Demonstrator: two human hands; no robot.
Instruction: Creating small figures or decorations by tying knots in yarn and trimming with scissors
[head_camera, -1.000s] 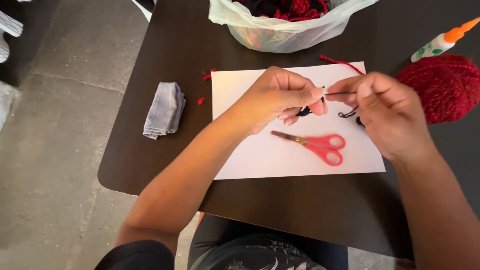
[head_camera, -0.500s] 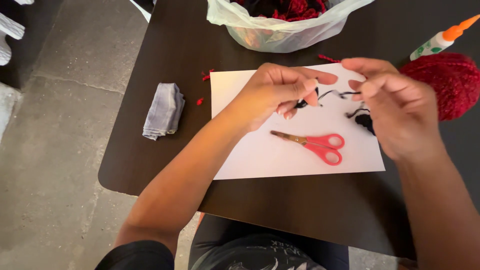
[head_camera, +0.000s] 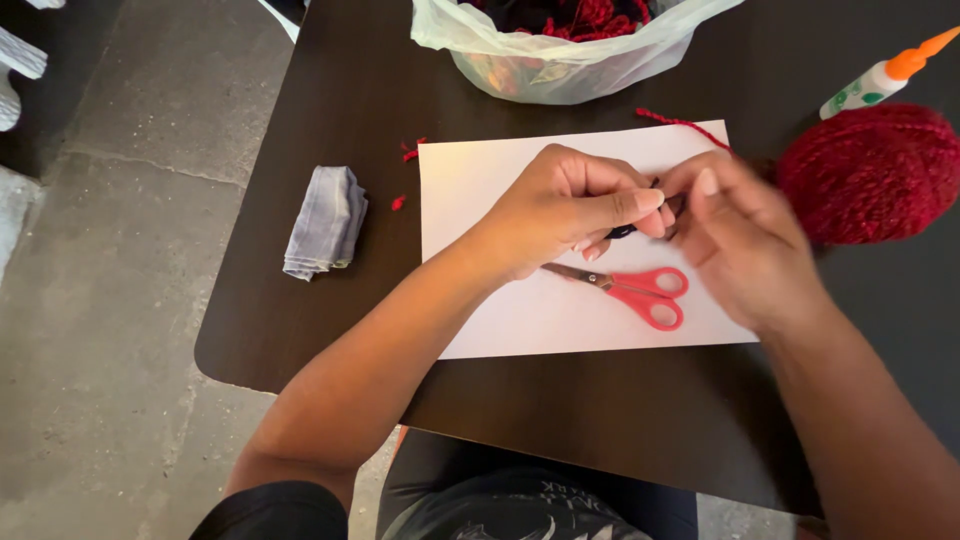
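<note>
Here the left hand (head_camera: 570, 205) and the right hand (head_camera: 735, 240) meet above a white sheet of paper (head_camera: 500, 180) lying in the middle of the dark counter (head_camera: 330, 110). The left fingers pinch a small dark piece of yarn (head_camera: 622, 232), mostly hidden between the two hands. The right hand is blurred; its fingers curl toward the same piece, but whether they grip it cannot be told. Red-handled scissors (head_camera: 640, 290) lie on the paper just below the hands. A ball of red yarn (head_camera: 875, 170) sits toward the counter's right edge, a glue bottle (head_camera: 885, 75) beyond it. A plastic-lined tub (head_camera: 560, 60) stands at the far edge, and a folded grey cloth (head_camera: 325, 220) lies near the left edge.
</note>
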